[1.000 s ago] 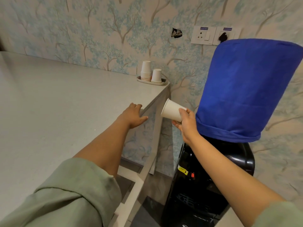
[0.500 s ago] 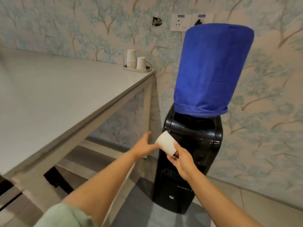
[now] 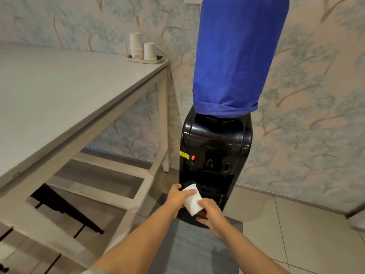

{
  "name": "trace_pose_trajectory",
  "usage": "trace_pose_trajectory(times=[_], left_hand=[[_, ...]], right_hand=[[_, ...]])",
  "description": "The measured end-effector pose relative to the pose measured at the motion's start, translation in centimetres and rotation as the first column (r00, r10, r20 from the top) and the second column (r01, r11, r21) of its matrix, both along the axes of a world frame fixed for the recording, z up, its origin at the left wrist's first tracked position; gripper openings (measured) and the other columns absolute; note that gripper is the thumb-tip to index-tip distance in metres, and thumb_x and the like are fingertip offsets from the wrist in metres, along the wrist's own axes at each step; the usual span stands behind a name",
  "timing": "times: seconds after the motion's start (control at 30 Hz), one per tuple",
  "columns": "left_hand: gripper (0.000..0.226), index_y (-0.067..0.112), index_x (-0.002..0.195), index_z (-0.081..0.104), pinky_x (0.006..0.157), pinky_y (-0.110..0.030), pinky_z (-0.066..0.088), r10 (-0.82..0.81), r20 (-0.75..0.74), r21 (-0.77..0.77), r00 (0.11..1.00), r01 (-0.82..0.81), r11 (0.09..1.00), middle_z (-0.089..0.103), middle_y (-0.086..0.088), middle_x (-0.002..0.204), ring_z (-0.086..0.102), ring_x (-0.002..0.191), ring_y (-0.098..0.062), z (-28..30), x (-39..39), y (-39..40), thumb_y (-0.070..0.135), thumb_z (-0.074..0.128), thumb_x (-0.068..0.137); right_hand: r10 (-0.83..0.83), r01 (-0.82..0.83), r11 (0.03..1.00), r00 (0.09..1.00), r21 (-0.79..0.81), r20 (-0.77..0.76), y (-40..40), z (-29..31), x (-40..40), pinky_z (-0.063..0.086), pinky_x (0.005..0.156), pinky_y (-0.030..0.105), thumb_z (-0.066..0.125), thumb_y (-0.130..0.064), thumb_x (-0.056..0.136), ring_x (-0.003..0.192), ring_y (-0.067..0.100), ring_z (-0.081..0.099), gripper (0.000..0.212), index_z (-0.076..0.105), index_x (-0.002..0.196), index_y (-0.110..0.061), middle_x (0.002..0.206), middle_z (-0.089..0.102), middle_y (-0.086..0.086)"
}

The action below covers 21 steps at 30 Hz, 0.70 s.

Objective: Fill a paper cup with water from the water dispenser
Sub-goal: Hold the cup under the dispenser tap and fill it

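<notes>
A white paper cup (image 3: 192, 200) is held tilted in front of the black water dispenser (image 3: 215, 139), just before its drip tray (image 3: 205, 188). My left hand (image 3: 177, 197) grips the cup near its rim. My right hand (image 3: 210, 213) holds it at the base. The dispenser carries a bottle under a blue cloth cover (image 3: 235, 56). Three taps sit above the tray: one with a red button (image 3: 193, 157) and two black ones (image 3: 209, 162) to its right. The inside of the cup is hidden.
A pale table (image 3: 59, 91) stands to the left; a tray (image 3: 146, 60) at its far corner holds a stack of paper cups (image 3: 136, 46) and a single cup (image 3: 149, 51). A grey mat (image 3: 193, 246) lies on the tiled floor. Patterned wallpaper is behind.
The view has dropped lower toward the dispenser's taps. Both hands moved down with the cup, and my left hand has closed on the cup beside the right.
</notes>
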State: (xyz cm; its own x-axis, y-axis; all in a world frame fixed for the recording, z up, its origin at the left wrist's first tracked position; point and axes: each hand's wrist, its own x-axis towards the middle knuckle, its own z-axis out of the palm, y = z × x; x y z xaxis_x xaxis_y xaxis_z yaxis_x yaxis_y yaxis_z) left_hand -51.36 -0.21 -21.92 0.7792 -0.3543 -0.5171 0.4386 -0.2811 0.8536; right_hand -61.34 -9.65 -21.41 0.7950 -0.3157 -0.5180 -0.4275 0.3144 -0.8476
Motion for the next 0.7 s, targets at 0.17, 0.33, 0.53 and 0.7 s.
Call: trace_pose_trajectory(times=[0.17, 0.33, 0.53, 0.7], left_hand=[[0.081, 0.012, 0.136, 0.032, 0.077, -0.030, 0.049, -0.132, 0.121, 0.144, 0.984, 0.114, 0.983, 0.052, -0.012, 0.125, 0.056, 0.097, -0.022, -1.4, 1.9, -1.2, 0.023, 0.077, 0.069], [0.091, 0.015, 0.136, 0.032, 0.086, -0.031, 0.046, -0.282, 0.184, 0.250, 0.942, 0.232, 0.940, 0.052, -0.011, 0.125, 0.055, 0.110, -0.025, -2.6, 3.3, -2.9, 0.032, 0.081, 0.062], [0.085, 0.017, 0.135, 0.035, 0.081, -0.026, 0.044, -0.331, 0.181, 0.189, 0.926, 0.298, 0.936, 0.051, -0.006, 0.125, 0.053, 0.109, -0.022, -4.1, 3.8, -5.4, 0.050, 0.073, 0.066], [0.060, 0.015, 0.131, 0.042, 0.086, -0.029, 0.044, -0.303, 0.253, 0.293, 0.919, 0.226, 0.929, 0.054, -0.010, 0.126, 0.054, 0.111, -0.023, -4.4, 5.3, -8.1, 0.046, 0.058, 0.082]], right_hand=[[0.150, -0.170, 0.936, 0.985, -0.309, -0.088, -0.3, -1.6, 2.5, 0.045, 0.052, 0.009, 0.063, -0.013, 0.077, 0.087, 0.005, 0.057, 0.045, 0.040, 0.115, -0.016, 0.101, 0.056, -0.003], [0.034, -0.085, 0.867, 0.993, -0.491, -0.113, -0.4, -3.1, 4.7, 0.050, 0.075, 0.026, 0.069, -0.023, 0.076, 0.091, 0.015, 0.059, 0.055, 0.039, 0.120, -0.010, 0.106, 0.058, 0.002], [-0.072, 0.000, 0.862, 0.990, -0.507, -0.122, -2.3, -4.5, 5.4, 0.051, 0.083, 0.038, 0.071, -0.031, 0.072, 0.095, 0.019, 0.060, 0.057, 0.046, 0.118, -0.009, 0.101, 0.061, 0.000], [-0.135, 0.048, 0.837, 0.983, -0.545, -0.121, -5.3, -6.0, 6.2, 0.051, 0.083, 0.046, 0.078, -0.043, 0.061, 0.096, 0.025, 0.060, 0.060, 0.055, 0.107, -0.011, 0.103, 0.063, 0.010]])
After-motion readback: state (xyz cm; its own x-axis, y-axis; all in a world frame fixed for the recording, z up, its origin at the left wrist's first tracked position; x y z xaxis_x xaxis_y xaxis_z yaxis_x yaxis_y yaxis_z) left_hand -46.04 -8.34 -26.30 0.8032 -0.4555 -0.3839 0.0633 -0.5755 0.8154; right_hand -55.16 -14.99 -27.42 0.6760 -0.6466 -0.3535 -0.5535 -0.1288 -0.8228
